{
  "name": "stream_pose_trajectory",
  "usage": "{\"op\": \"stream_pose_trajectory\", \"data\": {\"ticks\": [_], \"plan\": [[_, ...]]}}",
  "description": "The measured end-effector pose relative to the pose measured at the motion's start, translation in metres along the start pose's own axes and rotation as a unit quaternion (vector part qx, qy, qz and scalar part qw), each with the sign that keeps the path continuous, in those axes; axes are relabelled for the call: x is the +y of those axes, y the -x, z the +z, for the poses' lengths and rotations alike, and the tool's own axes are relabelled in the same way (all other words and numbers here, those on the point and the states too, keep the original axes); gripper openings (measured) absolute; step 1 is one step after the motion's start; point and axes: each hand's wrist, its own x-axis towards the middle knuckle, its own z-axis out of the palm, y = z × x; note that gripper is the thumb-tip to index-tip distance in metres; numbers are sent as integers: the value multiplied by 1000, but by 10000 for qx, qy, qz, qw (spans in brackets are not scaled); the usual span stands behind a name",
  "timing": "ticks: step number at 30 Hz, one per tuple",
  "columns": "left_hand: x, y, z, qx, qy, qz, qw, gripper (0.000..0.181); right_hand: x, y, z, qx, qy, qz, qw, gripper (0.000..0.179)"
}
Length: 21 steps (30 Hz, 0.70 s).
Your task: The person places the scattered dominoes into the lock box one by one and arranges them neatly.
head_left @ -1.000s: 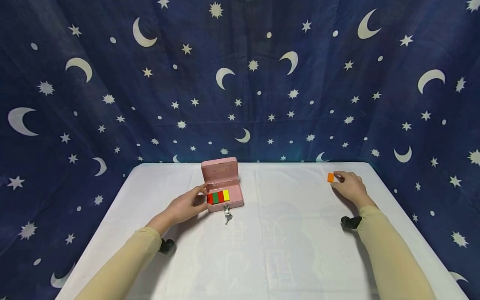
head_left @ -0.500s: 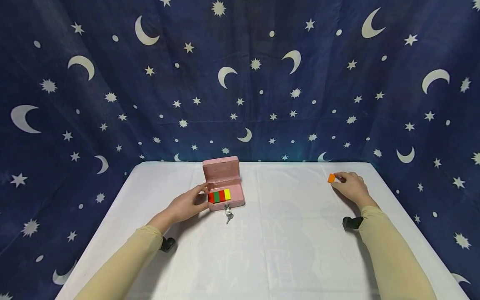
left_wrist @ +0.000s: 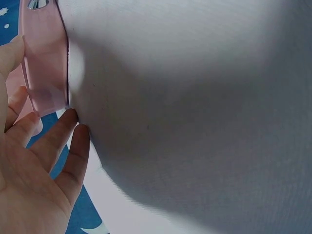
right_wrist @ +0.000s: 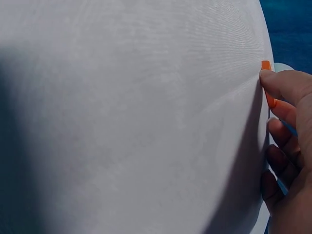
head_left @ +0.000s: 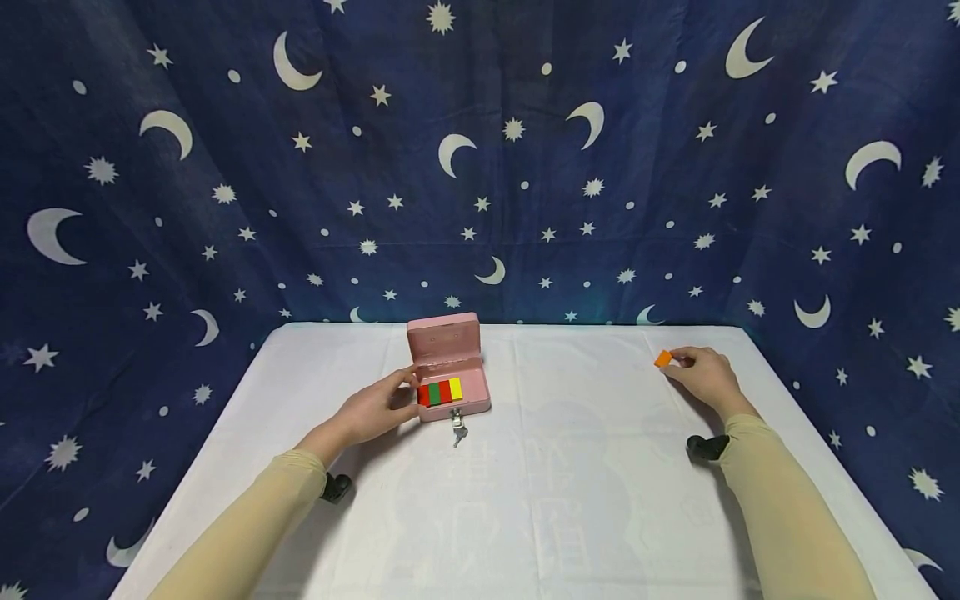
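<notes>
A small pink metal cash box (head_left: 476, 382) stands on the table with its lid raised. Along its left part lie several flat blocks in a row: red, a green block (head_left: 433, 393), red, and a yellow block (head_left: 456, 389) at the right end. My left hand (head_left: 375, 408) holds the box's left end, thumb at the front corner and fingers toward the hinge side. In the left wrist view the thumb overlaps the box's pink wall (left_wrist: 46, 58). Far to the right, my right hand (head_left: 703, 375) pinches an orange block (head_left: 663, 358) between thumb and fingertips, tilted.
A lock clasp with a hanging key (head_left: 460, 433) is on the box's front. White cloth covers the table (head_left: 555, 483). A dark blue curtain (head_left: 517, 167) with moons and stars closes off the back and sides.
The orange block has turned in my right fingers, from nearly upright to slanted. My left hand and the pink box keep their places; the view shifts slightly.
</notes>
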Motion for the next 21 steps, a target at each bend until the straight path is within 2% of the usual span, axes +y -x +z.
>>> {"op": "stream_pose_trajectory", "data": {"ticks": [6, 12, 21], "plan": [[2, 1, 0, 27, -3, -18, 10000, 51, -1, 2, 1, 106, 90, -88, 9999, 48], [3, 1, 0, 5, 32, -97, 9999, 47, -2, 2, 4, 159, 139, -256, 9994, 47], [2, 1, 0, 6, 7, -129, 9999, 48, -22, 2, 6, 32, -37, -661, 9978, 48]]}}
